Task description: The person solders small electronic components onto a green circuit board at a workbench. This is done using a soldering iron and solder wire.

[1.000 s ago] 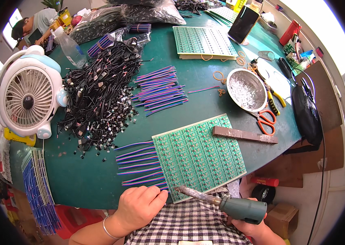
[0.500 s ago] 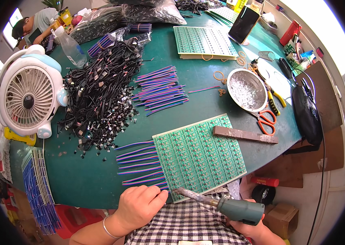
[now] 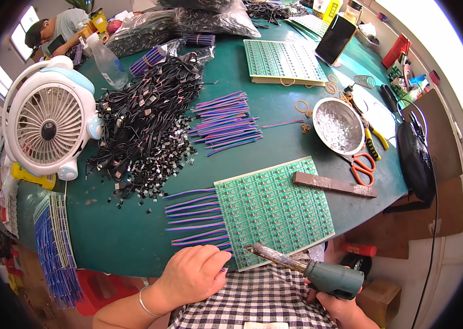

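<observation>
A green circuit board panel [image 3: 275,211] lies on the table in front of me, with rows of small parts. Thin blue, pink and black wires [image 3: 196,214] stick out from its left edge. My left hand [image 3: 196,274] is closed at the panel's near left corner, fingers pinched on a wire, of which only a short bit shows by the fingertips. My right hand [image 3: 333,301] grips the dark green handle of a soldering iron [image 3: 330,278]. Its metal tip is over the panel's near left part, a little right of my left fingers. A brown bar [image 3: 334,185] rests across the panel's right side.
Beyond the panel lie a wire pile [image 3: 226,123] and a heap of black cables [image 3: 144,120]. A white fan [image 3: 48,129] stands at left. At right are a metal bowl [image 3: 339,127], scissors [image 3: 363,169], pliers [image 3: 374,140] and a phone [image 3: 335,39]. Another person [image 3: 61,33] sits far left.
The soldering iron's tip has moved up and right, away from my left fingers and the panel's edge. My left hand stays nearly in place. The whole view has shifted slightly.
</observation>
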Action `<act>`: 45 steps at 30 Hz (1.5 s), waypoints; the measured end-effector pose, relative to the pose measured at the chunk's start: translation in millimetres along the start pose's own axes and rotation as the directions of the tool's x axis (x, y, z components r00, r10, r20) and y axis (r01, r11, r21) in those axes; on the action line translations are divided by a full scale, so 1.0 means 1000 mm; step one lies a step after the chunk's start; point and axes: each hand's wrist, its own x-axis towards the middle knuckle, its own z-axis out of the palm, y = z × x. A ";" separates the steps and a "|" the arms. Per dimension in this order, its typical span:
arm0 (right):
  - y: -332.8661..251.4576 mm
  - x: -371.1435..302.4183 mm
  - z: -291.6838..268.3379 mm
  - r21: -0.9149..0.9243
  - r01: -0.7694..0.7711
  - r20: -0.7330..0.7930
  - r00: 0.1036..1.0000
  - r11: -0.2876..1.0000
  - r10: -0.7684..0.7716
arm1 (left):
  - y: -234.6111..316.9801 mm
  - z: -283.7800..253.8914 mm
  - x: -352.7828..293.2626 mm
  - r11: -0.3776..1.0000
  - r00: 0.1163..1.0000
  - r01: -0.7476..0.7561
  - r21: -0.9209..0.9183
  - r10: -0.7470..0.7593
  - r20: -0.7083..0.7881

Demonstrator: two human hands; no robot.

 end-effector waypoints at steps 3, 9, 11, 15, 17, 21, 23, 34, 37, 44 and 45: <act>-0.004 0.001 0.000 -0.006 0.025 0.041 0.999 1.000 -0.025 | -0.008 0.002 -0.008 0.992 0.999 0.010 -0.126 -0.015 -0.036; -0.006 -0.001 0.001 0.020 -0.009 -0.006 1.000 1.000 0.009 | -0.001 -0.021 -0.004 0.994 0.982 -0.111 0.011 0.112 -0.153; -0.002 0.000 -0.003 0.012 0.025 0.033 0.999 1.000 -0.026 | 0.011 -0.029 0.002 0.982 0.984 -0.145 0.120 0.156 -0.085; 0.003 -0.006 -0.007 0.029 0.021 0.044 0.999 0.999 -0.022 | 0.005 0.004 -0.008 0.996 0.995 0.040 -0.074 -0.047 -0.088; 0.001 -0.009 -0.007 0.010 -0.014 0.037 0.999 1.000 0.014 | 0.000 0.008 -0.011 0.997 0.999 0.027 -0.070 -0.030 -0.035; -0.005 -0.009 -0.003 -0.066 -0.019 0.058 0.998 0.998 0.023 | -0.002 0.009 -0.009 0.994 0.995 -0.101 0.027 0.102 -0.018; -0.007 -0.011 0.002 -0.058 -0.037 -0.021 0.999 0.998 0.035 | -0.001 0.008 -0.008 0.990 0.992 -0.128 0.060 0.128 0.002; -0.009 0.007 0.008 -0.564 0.316 0.213 0.948 0.763 -0.235 | -0.001 0.007 -0.007 0.990 0.992 -0.126 0.067 0.126 0.003; -0.010 0.009 0.009 -0.549 0.311 0.211 0.950 0.776 -0.231 | -0.001 0.007 -0.006 0.990 0.992 -0.127 0.066 0.127 0.004; -0.008 0.009 0.007 -0.615 0.376 0.240 0.926 0.693 -0.290 | -0.001 0.008 -0.006 0.989 0.992 -0.127 0.073 0.128 -0.015; -0.009 0.009 0.007 -0.615 0.377 0.241 0.926 0.693 -0.289 | -0.001 0.008 -0.006 0.989 0.992 -0.127 0.076 0.128 -0.009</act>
